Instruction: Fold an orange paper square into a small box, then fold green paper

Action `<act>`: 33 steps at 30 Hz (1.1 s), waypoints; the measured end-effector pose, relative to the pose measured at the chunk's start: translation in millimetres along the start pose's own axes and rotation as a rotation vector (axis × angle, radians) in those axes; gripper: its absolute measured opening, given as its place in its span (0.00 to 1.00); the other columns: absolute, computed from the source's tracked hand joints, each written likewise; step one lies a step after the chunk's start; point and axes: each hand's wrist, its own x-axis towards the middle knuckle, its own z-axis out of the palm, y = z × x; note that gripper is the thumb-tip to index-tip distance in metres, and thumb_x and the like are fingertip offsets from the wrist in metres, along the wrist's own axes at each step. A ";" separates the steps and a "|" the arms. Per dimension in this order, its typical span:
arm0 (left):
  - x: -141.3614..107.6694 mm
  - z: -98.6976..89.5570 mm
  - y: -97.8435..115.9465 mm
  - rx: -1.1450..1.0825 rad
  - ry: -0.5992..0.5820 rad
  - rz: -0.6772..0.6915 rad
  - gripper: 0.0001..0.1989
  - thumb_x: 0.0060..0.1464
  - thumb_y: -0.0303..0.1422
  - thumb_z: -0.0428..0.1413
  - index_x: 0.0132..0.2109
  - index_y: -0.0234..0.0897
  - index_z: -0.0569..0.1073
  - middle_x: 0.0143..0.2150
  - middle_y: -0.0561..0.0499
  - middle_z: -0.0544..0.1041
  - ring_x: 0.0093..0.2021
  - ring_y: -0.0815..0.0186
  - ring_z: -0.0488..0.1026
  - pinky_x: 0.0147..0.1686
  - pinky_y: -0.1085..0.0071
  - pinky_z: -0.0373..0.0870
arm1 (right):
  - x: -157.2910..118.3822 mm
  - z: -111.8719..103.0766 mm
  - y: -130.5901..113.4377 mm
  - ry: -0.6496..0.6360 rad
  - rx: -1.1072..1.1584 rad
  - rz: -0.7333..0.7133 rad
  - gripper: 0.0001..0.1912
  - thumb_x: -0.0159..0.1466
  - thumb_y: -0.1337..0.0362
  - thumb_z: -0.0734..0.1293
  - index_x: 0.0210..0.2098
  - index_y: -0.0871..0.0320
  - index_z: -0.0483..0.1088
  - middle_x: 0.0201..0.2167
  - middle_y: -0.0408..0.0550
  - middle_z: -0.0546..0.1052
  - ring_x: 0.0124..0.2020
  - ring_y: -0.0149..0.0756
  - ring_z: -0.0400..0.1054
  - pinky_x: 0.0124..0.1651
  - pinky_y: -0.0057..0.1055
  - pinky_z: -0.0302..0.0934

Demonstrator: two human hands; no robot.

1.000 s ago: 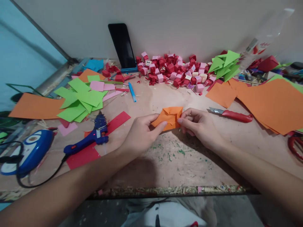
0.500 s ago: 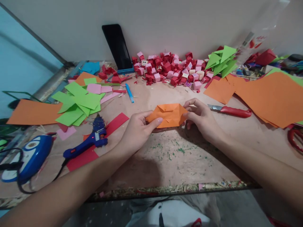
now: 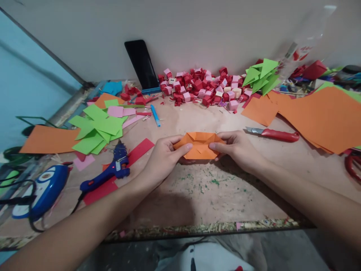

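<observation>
A folded orange paper piece (image 3: 200,146) with pointed left and right ends is held just above the work table (image 3: 175,195). My left hand (image 3: 166,154) grips its left end, thumb on top and fingers beneath. On the right end, my right hand (image 3: 238,147) pinches it the same way, thumb pressed on the upper face. Creases and a raised fold show along the paper's far edge. The fingers under the paper are mostly hidden.
A red-handled cutter (image 3: 279,134) lies right of my right hand, near orange sheets (image 3: 321,116). At left are a blue glue gun (image 3: 108,171) and green papers (image 3: 98,126). Red and pink paper cubes (image 3: 203,86) and a leaning phone (image 3: 141,64) stand behind.
My right hand has closed on the right end, its thumb now on top of the paper. The far edge of the paper stands more open. The camera view has shifted slightly.
</observation>
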 end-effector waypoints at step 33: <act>-6.2 6.4 5.5 0.187 -0.004 0.167 0.10 0.56 0.32 0.66 0.46 0.38 0.82 0.44 0.50 0.85 0.44 0.63 0.82 0.45 0.70 0.78 | -5.0 3.0 -0.3 -0.074 -0.052 -0.049 0.12 0.62 0.60 0.77 0.45 0.52 0.85 0.41 0.48 0.86 0.43 0.41 0.78 0.48 0.37 0.70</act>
